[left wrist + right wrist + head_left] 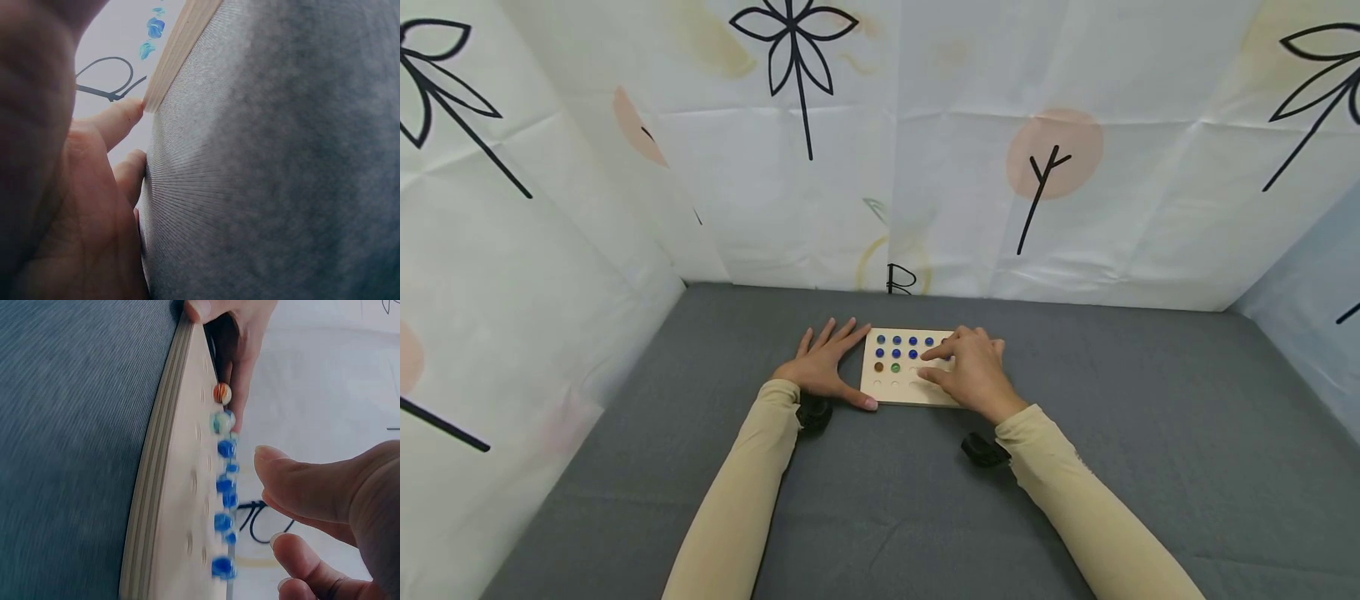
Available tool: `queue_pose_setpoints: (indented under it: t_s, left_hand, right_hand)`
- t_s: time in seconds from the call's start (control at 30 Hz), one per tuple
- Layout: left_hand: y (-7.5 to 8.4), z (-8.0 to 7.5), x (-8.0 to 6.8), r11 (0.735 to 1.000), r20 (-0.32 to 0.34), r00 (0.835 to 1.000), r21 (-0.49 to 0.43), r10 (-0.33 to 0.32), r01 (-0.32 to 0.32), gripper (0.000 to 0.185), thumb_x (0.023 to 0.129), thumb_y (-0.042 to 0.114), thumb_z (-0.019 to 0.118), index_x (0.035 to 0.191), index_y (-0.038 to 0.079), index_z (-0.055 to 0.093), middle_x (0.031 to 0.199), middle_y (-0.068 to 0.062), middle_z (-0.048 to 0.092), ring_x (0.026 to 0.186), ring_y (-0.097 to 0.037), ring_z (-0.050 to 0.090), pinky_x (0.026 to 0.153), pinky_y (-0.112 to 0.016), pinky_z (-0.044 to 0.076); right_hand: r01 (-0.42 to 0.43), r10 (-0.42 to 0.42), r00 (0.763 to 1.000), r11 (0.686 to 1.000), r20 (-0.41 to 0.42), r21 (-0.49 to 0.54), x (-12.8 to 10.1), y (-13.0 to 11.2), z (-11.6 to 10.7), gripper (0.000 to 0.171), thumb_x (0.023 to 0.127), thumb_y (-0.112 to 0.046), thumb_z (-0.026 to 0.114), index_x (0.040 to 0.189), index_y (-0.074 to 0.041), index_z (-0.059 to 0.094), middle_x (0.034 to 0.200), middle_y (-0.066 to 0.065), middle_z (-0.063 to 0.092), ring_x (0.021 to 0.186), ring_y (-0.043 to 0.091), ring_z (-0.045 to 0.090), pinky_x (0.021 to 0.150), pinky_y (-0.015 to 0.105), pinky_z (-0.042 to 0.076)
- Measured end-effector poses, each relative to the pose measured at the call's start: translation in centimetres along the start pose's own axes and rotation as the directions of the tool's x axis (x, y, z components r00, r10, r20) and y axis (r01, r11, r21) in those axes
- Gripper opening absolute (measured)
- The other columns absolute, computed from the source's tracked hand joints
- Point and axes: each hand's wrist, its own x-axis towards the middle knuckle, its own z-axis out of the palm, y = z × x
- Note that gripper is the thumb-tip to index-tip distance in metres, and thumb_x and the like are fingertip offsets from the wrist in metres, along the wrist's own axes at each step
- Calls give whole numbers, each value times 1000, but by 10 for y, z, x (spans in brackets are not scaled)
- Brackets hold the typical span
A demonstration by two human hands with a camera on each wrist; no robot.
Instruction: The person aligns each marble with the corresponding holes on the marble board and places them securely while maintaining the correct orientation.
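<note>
A pale wooden board (pixel 898 389) with rows of dimples lies on the grey cloth. Several blue marbles (pixel 897 341) fill its far rows. An orange marble (pixel 878 367) and a green one (pixel 895 367) sit in the third row. My left hand (pixel 823 367) lies flat beside the board's left edge, fingers straight, thumb along the front corner. My right hand (pixel 928 365) hovers over the board's right part, with thumb and forefinger apart and nothing seen between them. The right wrist view shows the board (pixel 187 506), the blue marbles (pixel 226 449), the orange marble (pixel 222 394) and my right hand (pixel 275 500).
Grey cloth (pixel 880 500) covers the table. White sheets printed with black leaves (pixel 797 75) wall it in at the back and on both sides. A black camera (pixel 983 450) sits under each wrist. The left wrist view shows the board's edge (pixel 178 50) against my fingertip.
</note>
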Motion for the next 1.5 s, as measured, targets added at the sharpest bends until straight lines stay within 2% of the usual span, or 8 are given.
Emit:
queue_pose_setpoints:
  t_s: [0.23, 0.47, 0.73, 0.97, 1.5]
  left_hand:
    - [-1, 2, 1, 1000, -6, 1000, -5, 10, -10, 124, 70, 57, 88, 165, 21, 16, 171, -9, 5, 155, -36, -7, 121, -61, -11]
    - [-1, 1, 0, 1000, -4, 1000, -9, 4, -4, 123, 71, 55, 88, 165, 23, 16, 171, -7, 5, 155, -34, -8, 121, -59, -12]
    - [-2, 3, 1, 1000, -7, 1000, -9, 8, -8, 125, 70, 57, 88, 165, 22, 16, 171, -9, 5, 155, -36, -6, 121, -61, -11]
    - [-1, 1, 0, 1000, -4, 1000, -1, 5, -5, 124, 71, 56, 88, 165, 23, 16, 171, -7, 4, 155, -35, -8, 121, -60, -12]
    - [-4, 2, 2, 1000, 8, 1000, 0, 12, -12, 125, 70, 59, 87, 166, 22, 14, 171, -8, 3, 155, -35, -8, 121, -60, -12]
  right_hand:
    - [4, -4, 1000, 1000, -22, 11, -10, 15, -12, 21, 84, -20, 86, 102, -9, 83, 93, 12, 61, 84, 29, 46, 76, 49, 23]
    - [8, -7, 999, 1000, -38, 24, -18, 29, -23, 21, 84, -15, 86, 102, -6, 82, 95, 14, 61, 89, 33, 49, 78, 52, 22]
    - [-22, 22, 1000, 1000, -17, 1, -27, 41, -32, 21, 84, -15, 85, 103, -7, 82, 93, 14, 61, 82, 29, 45, 76, 49, 21]
    - [-41, 41, 999, 999, -5, 14, -37, 49, -42, 20, 84, -13, 84, 103, -6, 82, 95, 13, 60, 84, 32, 47, 78, 51, 22]
    - [-44, 45, 999, 999, -2, 14, -53, 64, -47, 20, 81, -14, 87, 99, -8, 83, 91, 11, 59, 86, 32, 49, 79, 53, 22]
